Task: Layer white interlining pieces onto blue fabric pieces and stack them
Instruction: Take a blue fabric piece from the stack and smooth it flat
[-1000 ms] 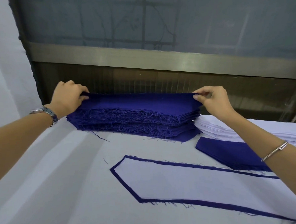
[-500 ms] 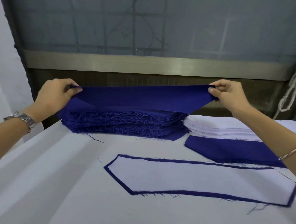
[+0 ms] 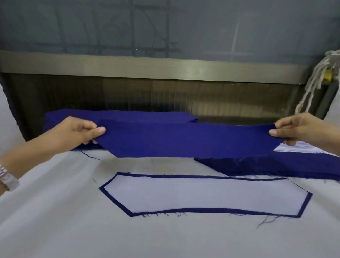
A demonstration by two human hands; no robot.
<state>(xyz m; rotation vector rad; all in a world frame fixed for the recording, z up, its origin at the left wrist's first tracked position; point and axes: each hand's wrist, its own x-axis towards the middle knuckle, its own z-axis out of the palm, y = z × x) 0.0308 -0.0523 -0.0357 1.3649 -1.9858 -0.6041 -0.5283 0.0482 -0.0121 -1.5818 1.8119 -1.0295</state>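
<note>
**Blue fabric piece, held taut above the bench**

Blue woven cloth, one long piece with angled ends: the blue fabric piece [image 3: 187, 139] is stretched level in the air between two hands, clear of the bench [image 3: 53, 219]. The left hand [image 3: 74, 130] pinches its left end between thumb and fingers; the right hand [image 3: 298, 128] pinches its right end the same way.

Behind it, at the far edge of the bench: a stack of blue pieces [image 3: 114, 116], partly hidden by the held cloth.

Below and nearer the camera: a layered piece [image 3: 204, 195], white interlining lying flat on blue fabric, with a narrow blue border showing all round and loose threads at the lower edge.

To the right: a second low blue pile [image 3: 282, 166], frayed at the front, and behind it a stack of white interlining [image 3: 293, 148], mostly covered.

Left wrist: a metal wristwatch [image 3: 4, 176]. Far right: pale cords [image 3: 315, 79] hanging by a metal rail [image 3: 144, 67].
</note>
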